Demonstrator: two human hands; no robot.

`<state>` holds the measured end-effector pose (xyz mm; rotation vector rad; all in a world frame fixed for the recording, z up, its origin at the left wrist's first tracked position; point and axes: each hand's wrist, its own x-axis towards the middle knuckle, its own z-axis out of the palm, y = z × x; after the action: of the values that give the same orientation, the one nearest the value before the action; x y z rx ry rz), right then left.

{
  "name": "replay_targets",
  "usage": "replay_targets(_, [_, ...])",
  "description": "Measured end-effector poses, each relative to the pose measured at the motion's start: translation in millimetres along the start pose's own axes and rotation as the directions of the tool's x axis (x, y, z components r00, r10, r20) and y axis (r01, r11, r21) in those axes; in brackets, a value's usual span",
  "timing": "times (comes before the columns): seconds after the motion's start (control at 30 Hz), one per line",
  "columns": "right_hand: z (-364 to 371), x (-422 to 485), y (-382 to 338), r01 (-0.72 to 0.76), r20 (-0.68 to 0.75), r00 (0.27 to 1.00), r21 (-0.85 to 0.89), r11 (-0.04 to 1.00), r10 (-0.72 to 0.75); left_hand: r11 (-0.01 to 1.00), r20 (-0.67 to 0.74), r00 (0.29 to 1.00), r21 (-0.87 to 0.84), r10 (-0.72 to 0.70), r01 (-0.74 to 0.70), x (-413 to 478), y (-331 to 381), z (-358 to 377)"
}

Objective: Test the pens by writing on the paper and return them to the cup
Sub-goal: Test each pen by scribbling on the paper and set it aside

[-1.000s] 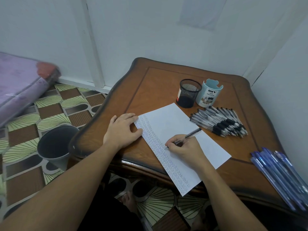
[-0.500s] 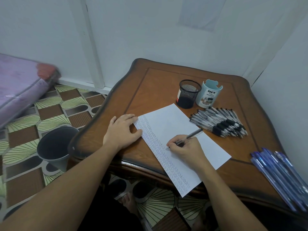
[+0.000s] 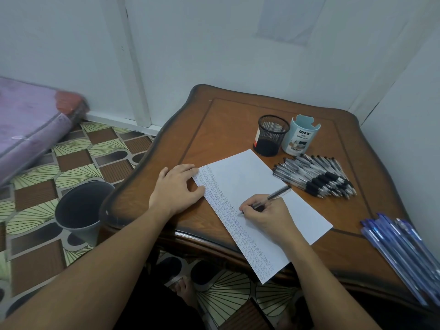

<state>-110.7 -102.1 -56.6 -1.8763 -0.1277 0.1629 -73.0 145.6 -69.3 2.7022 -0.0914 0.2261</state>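
A white sheet of paper [image 3: 240, 179] lies slantwise on the brown wooden table [image 3: 221, 125], its left strip filled with small scribbles. My right hand [image 3: 266, 217] grips a clear black pen [image 3: 277, 193] with the tip touching the paper beside the scribbles. My left hand [image 3: 175, 189] lies flat, fingers apart, on the paper's upper left corner. Behind the paper stand an empty black mesh cup [image 3: 271, 135] and a light blue cup [image 3: 300, 135] marked DIY. A heap of black-grip pens [image 3: 316, 176] lies to the right of the paper.
A bundle of blue pens [image 3: 402, 251] rests at the table's right front edge. A grey bucket [image 3: 79, 210] stands on the patterned floor left of the table. A purple mattress [image 3: 31, 125] lies far left. White walls close in behind and to the right.
My right hand with the pen has shifted only slightly along the scribbled strip. My left hand has stayed on the paper's corner.
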Motion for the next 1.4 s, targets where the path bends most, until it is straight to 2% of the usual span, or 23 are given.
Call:
replay_targets(0.17, [-0.4,-0.5,0.3,0.010,0.028,1.000,-0.025,1.000,-0.009,1.000,0.003,1.000,-0.009,-0.001,0.001,-0.3,1.2,-1.4])
replay_targets(0.47, [-1.0,-0.6,-1.7,0.006,-0.009,1.000,-0.008,1.000,-0.006,1.000,0.002,1.000,-0.021,-0.002,0.002,-1.0,1.7,-1.5])
replay_targets(1.13, [-0.5,-0.9,-2.5,0.013,-0.020,1.000,-0.083,0.996,-0.015,1.000,0.020,1.000,-0.010,-0.003,0.003,0.4,0.4,-1.2])
replay_targets(1.2, [-2.6,2.4,-2.5,0.012,-0.092,0.996,0.006,1.000,-0.012,1.000,0.018,1.000,-0.010,-0.002,0.002,0.7,0.2,-0.6])
replay_targets(1.3, [-8.5,7.4,-4.9,-0.010,-0.128,0.991,0.291,0.957,0.049,1.000,0.006,1.000,-0.013,0.000,0.000,0.2,0.1,-0.5])
replay_targets(1.4, [-13.4,10.4,-1.3,-0.018,-0.125,0.990,0.362,0.932,0.067,1.000,0.009,1.000,-0.013,0.000,0.000,-0.1,0.2,-0.2])
